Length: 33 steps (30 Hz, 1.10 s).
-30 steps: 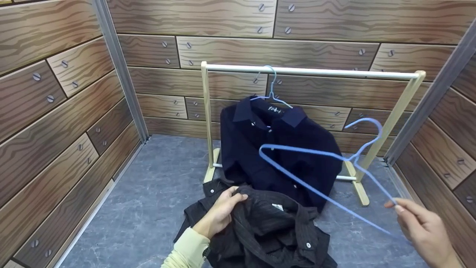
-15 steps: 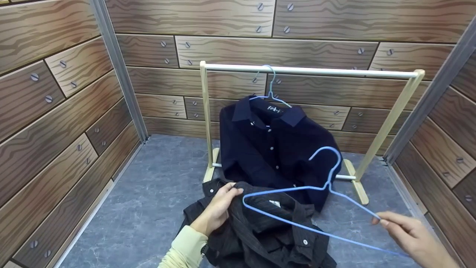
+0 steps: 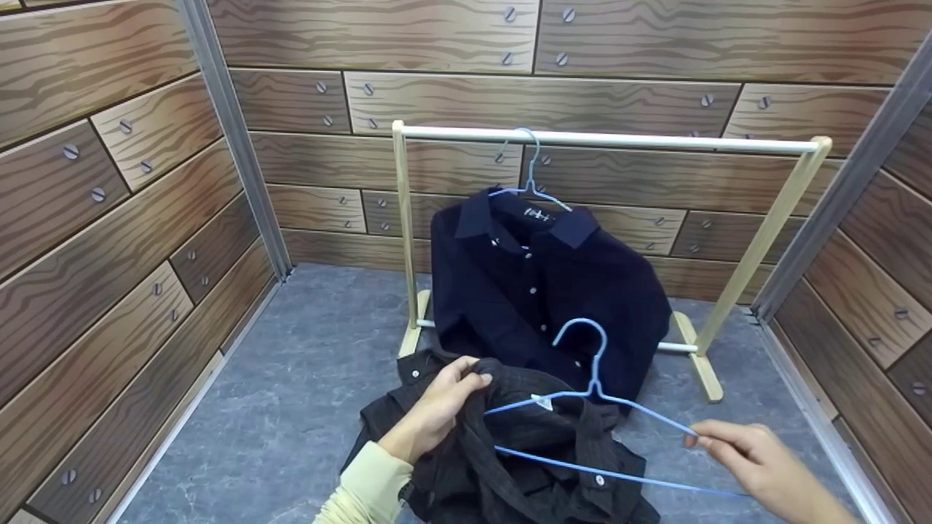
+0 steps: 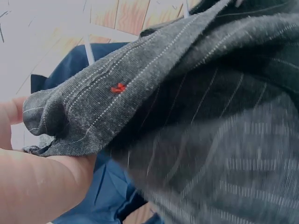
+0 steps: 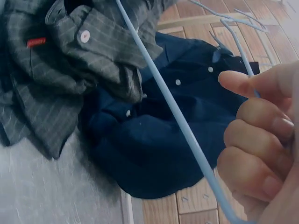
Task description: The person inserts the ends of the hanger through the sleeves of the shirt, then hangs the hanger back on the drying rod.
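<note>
So the blue hanger (image 3: 595, 388) has slid left since half a second ago: its far tip was showing over the collar, and now it's out of sight behind the neckline edge, just right of the left hand (image 3: 440, 411). That hand's pinching the collar of the dark striped shirt (image 3: 535, 498), which is spread below and right of it. The right hand (image 3: 757, 458) pinches the hanger's near shoulder. I'd say one side's going in, other side's not yet.

The right hand (image 3: 757, 458) is now closer to the left hand (image 3: 435, 411). Beside the latter, one end of the blue hanger (image 3: 595, 386) has slipped inside the pinstriped shirt (image 3: 526, 496).
</note>
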Motion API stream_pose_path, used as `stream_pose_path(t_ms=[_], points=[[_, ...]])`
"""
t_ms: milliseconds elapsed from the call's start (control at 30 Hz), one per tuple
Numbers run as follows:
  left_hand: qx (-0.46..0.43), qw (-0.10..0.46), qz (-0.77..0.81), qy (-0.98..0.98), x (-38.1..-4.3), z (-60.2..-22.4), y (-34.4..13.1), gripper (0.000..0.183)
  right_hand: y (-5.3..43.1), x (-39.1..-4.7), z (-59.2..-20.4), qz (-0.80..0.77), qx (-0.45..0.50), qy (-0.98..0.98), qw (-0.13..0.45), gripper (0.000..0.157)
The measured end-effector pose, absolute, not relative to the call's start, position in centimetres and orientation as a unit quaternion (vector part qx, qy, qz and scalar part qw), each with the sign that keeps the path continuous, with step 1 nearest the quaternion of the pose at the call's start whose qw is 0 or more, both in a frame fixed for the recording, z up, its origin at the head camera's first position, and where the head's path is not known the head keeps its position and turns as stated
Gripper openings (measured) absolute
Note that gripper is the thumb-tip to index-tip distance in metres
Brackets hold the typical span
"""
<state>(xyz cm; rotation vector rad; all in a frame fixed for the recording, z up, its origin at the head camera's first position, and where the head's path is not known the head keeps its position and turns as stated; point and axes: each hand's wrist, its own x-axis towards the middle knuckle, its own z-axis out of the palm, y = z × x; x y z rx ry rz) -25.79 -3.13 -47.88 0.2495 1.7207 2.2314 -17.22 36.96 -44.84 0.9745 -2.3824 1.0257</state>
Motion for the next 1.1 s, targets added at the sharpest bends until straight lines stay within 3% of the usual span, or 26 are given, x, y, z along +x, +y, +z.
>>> stream_pose_path(t_ms=[400, 767, 1100], points=[[0.143, 0.12, 0.717, 0.672, -24.6, -46.8, -1.8, 0.03, 33.8, -18.4, -45.5, 0.391, 0.338, -0.851, 0.092, 0.031], [0.181, 0.077, 0.67, 0.716, -23.7, -45.9, -1.1, 0.027, 30.6, -19.5, -46.5, 0.399, 0.324, -0.856, 0.058, 0.023], [0.232, -0.032, 0.604, 0.761, -24.0, -46.5, -2.6, 0.029, 30.1, -19.8, -47.0, 0.427, 0.305, -0.851, 0.036, 0.018]])
